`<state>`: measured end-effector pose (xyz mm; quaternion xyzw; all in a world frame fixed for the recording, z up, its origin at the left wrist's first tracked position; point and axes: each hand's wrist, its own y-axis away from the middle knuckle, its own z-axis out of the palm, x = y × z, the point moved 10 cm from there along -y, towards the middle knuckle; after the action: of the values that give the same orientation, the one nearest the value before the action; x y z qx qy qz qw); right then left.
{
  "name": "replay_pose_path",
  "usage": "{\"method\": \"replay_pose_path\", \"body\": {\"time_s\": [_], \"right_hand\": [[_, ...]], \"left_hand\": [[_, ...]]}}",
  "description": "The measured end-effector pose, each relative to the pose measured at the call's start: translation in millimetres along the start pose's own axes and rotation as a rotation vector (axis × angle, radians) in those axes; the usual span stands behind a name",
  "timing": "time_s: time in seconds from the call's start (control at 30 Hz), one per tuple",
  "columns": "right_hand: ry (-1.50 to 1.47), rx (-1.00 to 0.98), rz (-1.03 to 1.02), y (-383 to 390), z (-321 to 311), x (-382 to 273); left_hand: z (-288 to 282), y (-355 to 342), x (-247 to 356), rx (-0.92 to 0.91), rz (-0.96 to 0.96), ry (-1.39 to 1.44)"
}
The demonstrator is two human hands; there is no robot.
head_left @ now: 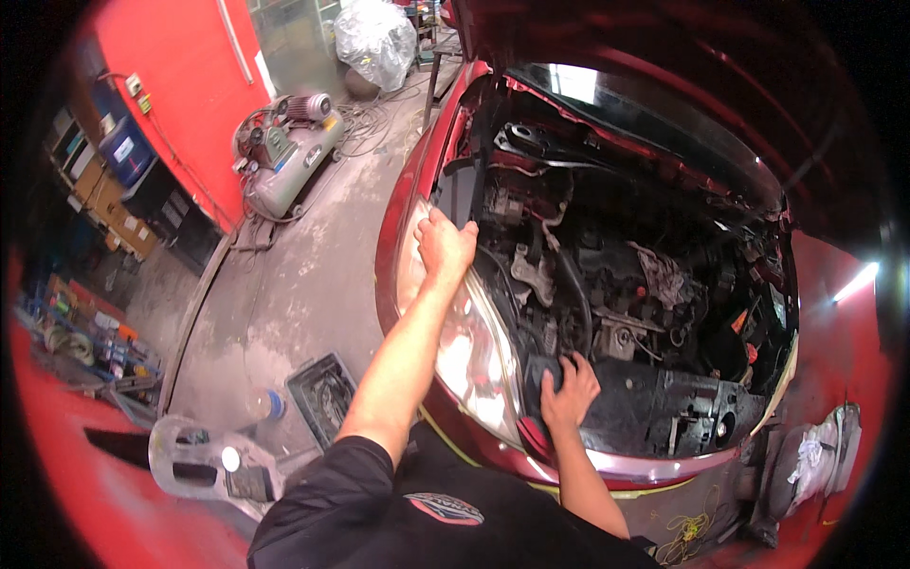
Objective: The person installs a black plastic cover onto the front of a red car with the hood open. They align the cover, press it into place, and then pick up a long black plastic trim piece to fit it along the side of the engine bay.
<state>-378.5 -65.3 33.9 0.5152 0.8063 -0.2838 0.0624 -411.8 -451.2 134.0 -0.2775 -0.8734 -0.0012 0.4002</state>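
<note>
Black shirt (379, 517), headlight (477, 365) by both hands (446, 245)

I watch from far away and see a plain-weave black shirt (351, 526). The left sleeve (365, 460) is short and black too, and stops near the elbow. On the front I spot an oval badge (444, 509), partly red, with a pale rim and dark marks inside. The left hand (445, 248) and right hand (572, 391) are bare.
</note>
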Motion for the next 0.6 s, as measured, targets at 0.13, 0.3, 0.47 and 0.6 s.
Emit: {"method": "replay_pose_path", "body": {"time_s": [0.13, 0.3, 0.47, 0.6], "right_hand": [[0.042, -0.032, 0.016, -8, 2, -8], [0.103, -0.057, 0.023, -13, 7, -13], [0.115, -0.074, 0.052, -12, 11, -8], [0.129, -0.062, 0.016, -10, 12, -8]], "left_hand": [[27, -53, -1, 0.028, 0.004, -0.016], [39, -72, 7, -0.001, -0.018, -0.022], [19, -65, 8, 0.041, 0.002, -0.076], [16, -73, 27, 0.115, 0.037, -0.045]]}}
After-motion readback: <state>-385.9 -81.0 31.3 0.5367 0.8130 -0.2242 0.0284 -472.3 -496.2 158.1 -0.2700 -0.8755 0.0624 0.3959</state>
